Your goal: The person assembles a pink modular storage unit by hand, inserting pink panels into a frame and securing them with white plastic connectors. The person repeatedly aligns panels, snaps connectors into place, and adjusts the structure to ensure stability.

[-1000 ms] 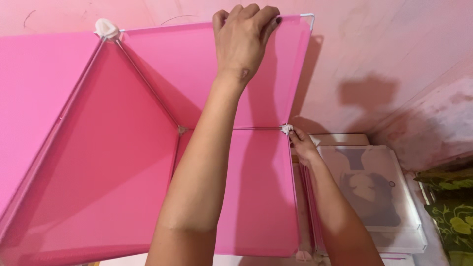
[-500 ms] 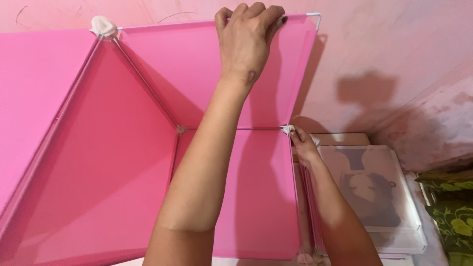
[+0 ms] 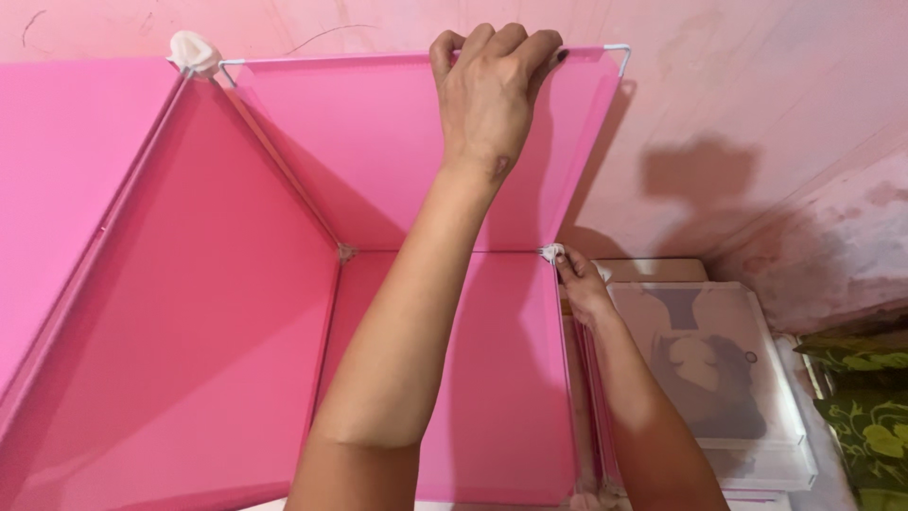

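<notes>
Against the pink wall [image 3: 757,85] stands my cube of pink panels [image 3: 189,331], rear panel [image 3: 378,142] upright between wire edges. Panels look light, thin and a bit springy, so I take them by the wire rim, not the sheet. Beside them a clear box [image 3: 747,378] sits low on the right. My left hand [image 3: 492,95] is curled tight over the rear panel's top edge. My right hand [image 3: 582,289] pinches the white connector [image 3: 551,252], I think; fingertips are partly hidden. Another connector [image 3: 192,49] caps the top-left corner.
</notes>
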